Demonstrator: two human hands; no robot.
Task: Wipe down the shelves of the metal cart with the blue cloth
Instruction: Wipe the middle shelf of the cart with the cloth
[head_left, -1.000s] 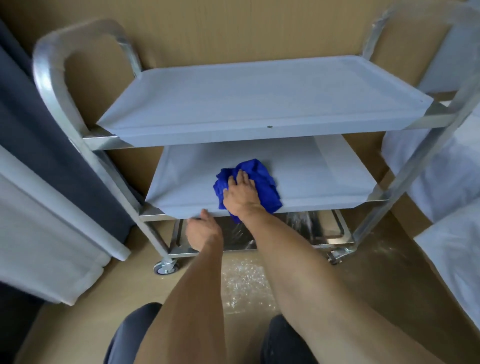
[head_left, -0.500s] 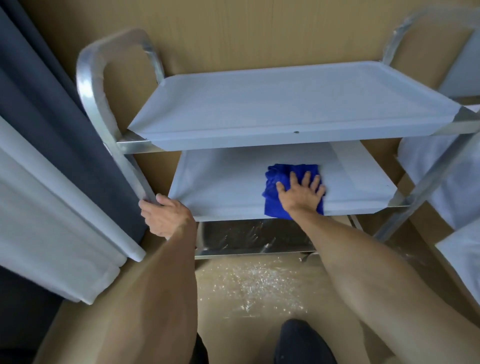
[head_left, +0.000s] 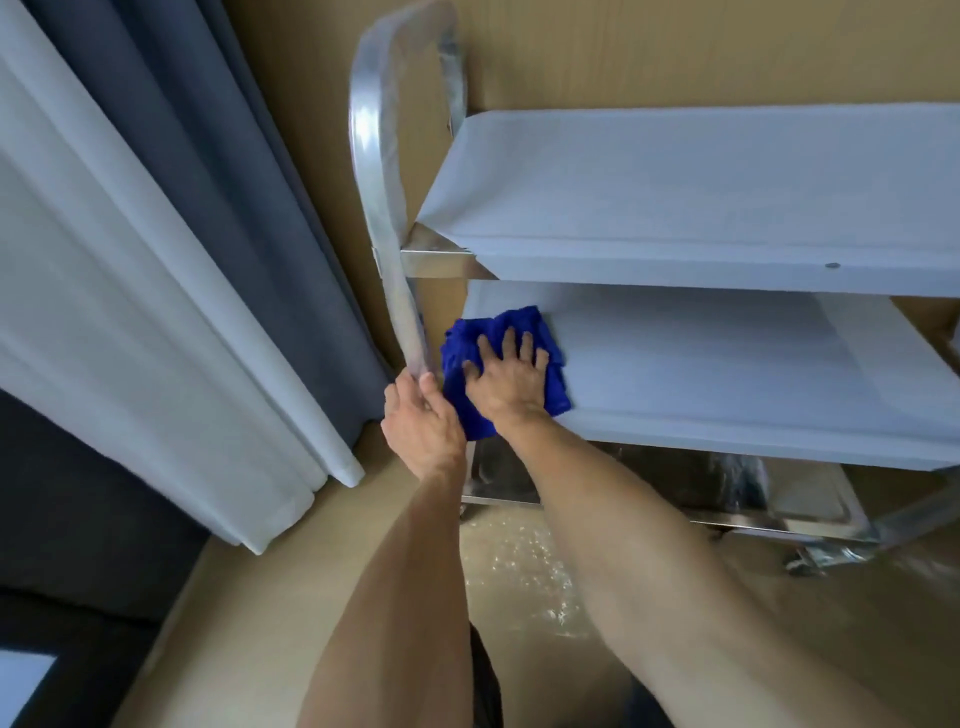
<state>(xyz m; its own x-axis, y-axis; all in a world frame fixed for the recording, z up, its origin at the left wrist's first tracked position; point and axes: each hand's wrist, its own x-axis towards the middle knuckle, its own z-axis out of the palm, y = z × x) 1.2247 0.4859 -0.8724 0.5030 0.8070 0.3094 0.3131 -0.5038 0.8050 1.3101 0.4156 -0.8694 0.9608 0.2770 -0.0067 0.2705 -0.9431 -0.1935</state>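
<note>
The soft, limp blue cloth is pressed flat on the middle shelf under the spread right hand, likely best handled by palm pressure, while the cart's upright is clasped by the left hand.

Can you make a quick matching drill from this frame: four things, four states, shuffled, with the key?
Things:
1. blue cloth
2. left hand
3. right hand
4. top shelf

States:
A. grips the cart's upright frame post
B. bare, nothing lying on it
C. lies at the left end of the middle shelf
D. pressed flat on the cloth, fingers spread

Pairs: 1-C, 2-A, 3-D, 4-B
</note>
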